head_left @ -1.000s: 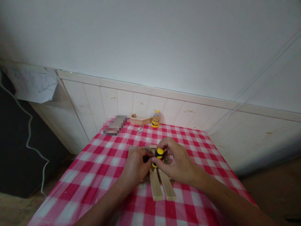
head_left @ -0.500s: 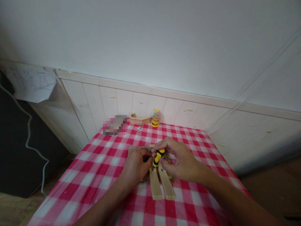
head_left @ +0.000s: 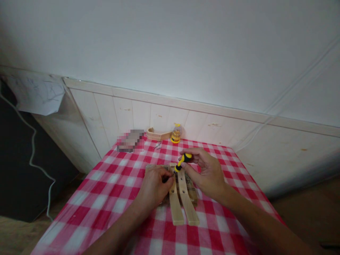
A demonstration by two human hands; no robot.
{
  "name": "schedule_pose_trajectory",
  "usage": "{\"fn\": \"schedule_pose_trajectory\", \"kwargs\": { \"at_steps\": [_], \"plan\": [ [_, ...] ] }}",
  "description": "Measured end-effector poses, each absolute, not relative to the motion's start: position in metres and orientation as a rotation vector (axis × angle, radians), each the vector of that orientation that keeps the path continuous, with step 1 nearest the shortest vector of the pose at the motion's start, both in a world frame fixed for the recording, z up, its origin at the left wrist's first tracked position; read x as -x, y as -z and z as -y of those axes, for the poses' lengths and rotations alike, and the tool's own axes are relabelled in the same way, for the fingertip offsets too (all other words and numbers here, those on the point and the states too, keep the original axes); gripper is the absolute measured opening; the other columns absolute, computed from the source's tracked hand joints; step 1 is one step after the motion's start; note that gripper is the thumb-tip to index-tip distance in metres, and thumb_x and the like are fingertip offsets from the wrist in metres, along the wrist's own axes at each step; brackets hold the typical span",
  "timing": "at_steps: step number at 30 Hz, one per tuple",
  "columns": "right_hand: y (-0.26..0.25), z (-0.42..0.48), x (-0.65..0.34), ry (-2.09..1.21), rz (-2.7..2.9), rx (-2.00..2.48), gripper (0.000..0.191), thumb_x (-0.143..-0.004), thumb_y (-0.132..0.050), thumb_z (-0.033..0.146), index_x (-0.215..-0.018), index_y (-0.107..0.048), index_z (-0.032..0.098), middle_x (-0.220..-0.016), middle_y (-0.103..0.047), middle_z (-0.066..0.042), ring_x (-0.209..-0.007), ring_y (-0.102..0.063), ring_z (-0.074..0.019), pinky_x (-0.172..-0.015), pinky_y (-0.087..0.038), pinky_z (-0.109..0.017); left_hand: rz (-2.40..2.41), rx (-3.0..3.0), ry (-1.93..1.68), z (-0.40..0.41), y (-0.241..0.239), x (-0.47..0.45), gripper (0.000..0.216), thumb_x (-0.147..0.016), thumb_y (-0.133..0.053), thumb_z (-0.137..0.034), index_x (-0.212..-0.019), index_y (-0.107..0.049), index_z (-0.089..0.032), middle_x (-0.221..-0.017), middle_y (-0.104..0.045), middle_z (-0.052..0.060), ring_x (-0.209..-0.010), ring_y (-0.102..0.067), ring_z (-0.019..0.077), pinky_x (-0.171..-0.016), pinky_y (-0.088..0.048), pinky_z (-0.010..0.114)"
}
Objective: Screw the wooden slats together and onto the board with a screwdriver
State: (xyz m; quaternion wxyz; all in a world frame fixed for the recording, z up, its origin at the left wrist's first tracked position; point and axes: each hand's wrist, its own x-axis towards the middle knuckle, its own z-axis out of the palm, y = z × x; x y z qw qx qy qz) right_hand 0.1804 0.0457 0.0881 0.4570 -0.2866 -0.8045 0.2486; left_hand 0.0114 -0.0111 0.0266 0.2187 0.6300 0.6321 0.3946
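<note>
The yellow-and-black screwdriver [head_left: 181, 164] is tilted over the far part of the wooden piece [head_left: 176, 211], its lower end beside the left strip; we cannot tell whether the tip is seated. The piece's two strips lie side by side with a narrow gap between them, their curved, blunt ends pointing toward the wearer and reaching past the near edge of the brown printed packet [head_left: 191, 187] beneath. We see dark screw heads on both strips.

The right hand [head_left: 205, 170] is half curled, its thumb and fingers lightly pinching the screwdriver's handle. The left hand [head_left: 154, 184] is bent inward, thumb and forefinger nearly together at the left strip; what lies between them is too small for us to tell.

Around both hands we note broad margins of red-and-white checked cloth, wide toward the slanting left and right edges of the surface [head_left: 106, 191]. Beyond the packet, a further band of cloth leads to small metal pieces [head_left: 157, 145]. Along the far edge, near the panelled wall [head_left: 202, 125], stand a clear-topped yellow case [head_left: 175, 134] and, just beside it, a second wooden piece [head_left: 158, 136]; a pixelated object [head_left: 130, 141] occupies the far left corner.
</note>
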Motion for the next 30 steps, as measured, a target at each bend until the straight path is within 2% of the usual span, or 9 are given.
{"fn": "schedule_pose_trajectory", "kwargs": {
  "at_steps": [14, 21, 25, 30],
  "plan": [
    [-0.086, -0.0491, -0.1808, -0.571, 2.026, 0.723, 0.03, -0.085, -0.066, 0.014, -0.113, -0.068, 0.024, -0.102, -0.076, -0.005, -0.086, -0.075, -0.0195, -0.078, -0.063, -0.034, -1.735, -1.739, -1.117, 0.011, -0.0273, -0.011, 0.015, -0.082, -0.064, -0.017, -0.076, -0.078, -0.021, -0.083, -0.078, 0.004, -0.083, -0.069, 0.0215, -0.08, -0.048, 0.034],
    [-0.0883, -0.0477, -0.1813, -0.57, 2.127, 0.607, 0.035, -0.09, -0.059, 0.013, -0.122, -0.067, 0.026, -0.112, -0.075, -0.007, -0.096, -0.074, -0.0202, -0.087, -0.062, -0.036, -1.717, -1.727, -1.117, 0.0111, -0.0274, -0.0105, 0.015, -0.082, -0.063, -0.019, -0.076, -0.077, -0.021, -0.083, -0.078, 0.003, -0.085, -0.069, 0.0217, -0.081, -0.047, 0.034],
    [-0.0835, -0.0498, -0.1787, -0.587, 2.068, 0.667, 0.031, -0.09, -0.066, 0.019, -0.12, -0.067, 0.025, -0.106, -0.075, -0.007, -0.087, -0.074, -0.0195, -0.08, -0.062, -0.034, -1.718, -1.728, -1.128, 0.0116, -0.0289, -0.0108, 0.016, -0.083, -0.064, -0.018, -0.074, -0.076, -0.02, -0.082, -0.077, 0.003, -0.082, -0.068, 0.0207, -0.078, -0.047, 0.033],
    [-0.0799, -0.0529, -0.1764, -0.591, 1.989, 0.684, 0.026, -0.084, -0.078, 0.028, -0.106, -0.065, 0.023, -0.092, -0.071, -0.005, -0.078, -0.071, -0.0192, -0.072, -0.061, -0.032, -1.725, -1.727, -1.108, 0.0115, -0.0297, -0.0112, 0.015, -0.082, -0.064, -0.016, -0.074, -0.077, -0.02, -0.082, -0.077, 0.003, -0.081, -0.069, 0.0203, -0.079, -0.047, 0.032]
  ]
}}
